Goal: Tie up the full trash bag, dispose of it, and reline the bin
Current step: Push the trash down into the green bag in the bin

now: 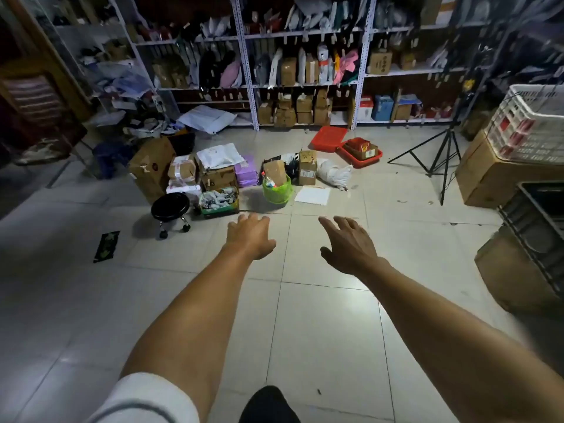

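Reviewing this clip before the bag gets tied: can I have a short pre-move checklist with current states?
1. Left hand free: ok, open, holds nothing.
2. Right hand free: ok, open, holds nothing.
3. Green bin within reach: not ok, it stands farther off on the floor.
4. Bag full: ok, a box and a bottle stick out.
5. Bag edges free to gather: cannot tell.
6. Spare liner at hand: cannot tell.

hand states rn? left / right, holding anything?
Left hand: open, fingers spread, holding nothing.
Right hand: open, fingers spread, holding nothing.
Both reach toward the green-lined bin, not touching it.
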